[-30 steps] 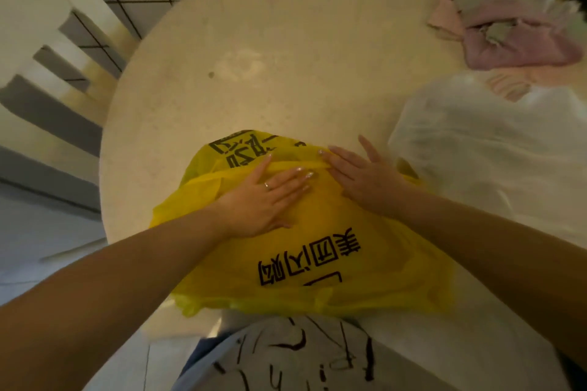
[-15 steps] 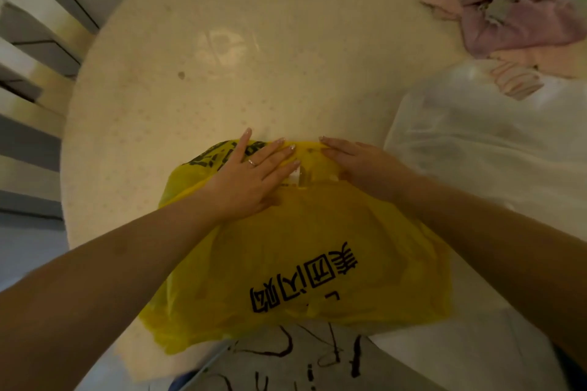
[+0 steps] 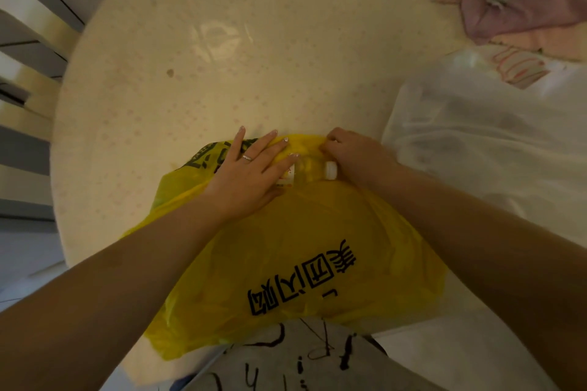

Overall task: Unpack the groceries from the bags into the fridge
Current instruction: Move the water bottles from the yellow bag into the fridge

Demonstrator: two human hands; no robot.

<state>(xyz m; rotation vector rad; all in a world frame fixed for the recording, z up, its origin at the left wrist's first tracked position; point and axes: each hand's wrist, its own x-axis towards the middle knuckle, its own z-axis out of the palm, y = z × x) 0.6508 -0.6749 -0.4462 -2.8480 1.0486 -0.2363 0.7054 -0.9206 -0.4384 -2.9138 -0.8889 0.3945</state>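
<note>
Taking the yellow plastic shopping bag with black printed characters point(image 3: 286, 251) as the landmark: it lies flat on the round cream speckled worktop point(image 3: 222, 51), its near end hanging over the worktop's edge toward the person and its mouth turned away, which puts the opening where both arms can reach it. At the bag's far left the left hand point(image 3: 251, 174), a ring on one finger, lies on the plastic with fingers straight and spread, pressing the film down, probably to pin the bag so that it does not slide while the mouth is worked open. Just right of that hand, at the bag's mouth, a clear plastic bottle with a white cap point(image 3: 313, 170) lies on its side, only its neck and cap exposed; this is the grocery about to come out, and the rest of it is hidden under the yellow film. At the far right of the mouth the right hand point(image 3: 352, 155) has its fingers curled into the bag's rim, pinching the plastic and drawing it back off the bottle. Right of the bag, just beside it, sits a translucent white plastic bag point(image 3: 482, 136), its contents unclear. Beyond that, far right, lies a heap of pink and mauve cloth point(image 3: 514, 0). No fridge is in view.
</note>
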